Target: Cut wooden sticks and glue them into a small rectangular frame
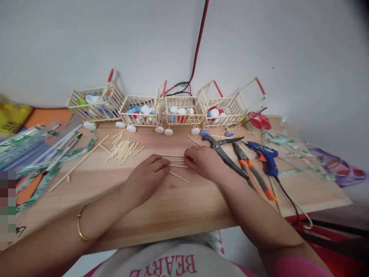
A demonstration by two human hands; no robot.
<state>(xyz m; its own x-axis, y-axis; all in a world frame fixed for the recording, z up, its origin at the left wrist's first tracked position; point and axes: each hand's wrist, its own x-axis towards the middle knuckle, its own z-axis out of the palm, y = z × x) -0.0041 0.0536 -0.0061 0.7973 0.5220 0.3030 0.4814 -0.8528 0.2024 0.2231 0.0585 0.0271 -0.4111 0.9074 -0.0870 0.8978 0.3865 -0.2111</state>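
Observation:
Several thin wooden sticks [176,161] lie side by side across the table between my hands. My left hand [148,177] has its fingertips closed on their left ends. Their right ends are under the curled fingers of my right hand [204,162], which hide the exact grip. One loose wooden stick [179,177] lies at a slant just in front of them. Behind my left hand is a pile of short cut sticks [123,150]. A pair of black-handled pincers [220,152] rests close to my right wrist.
Little stick carts [141,122] holding bottle caps line the wall. To the right lie orange-handled pliers [253,173] and a blue glue gun [266,156] with a cord. A long stick [79,163], a pen [65,152] and plastic packaging [31,142] are on the left.

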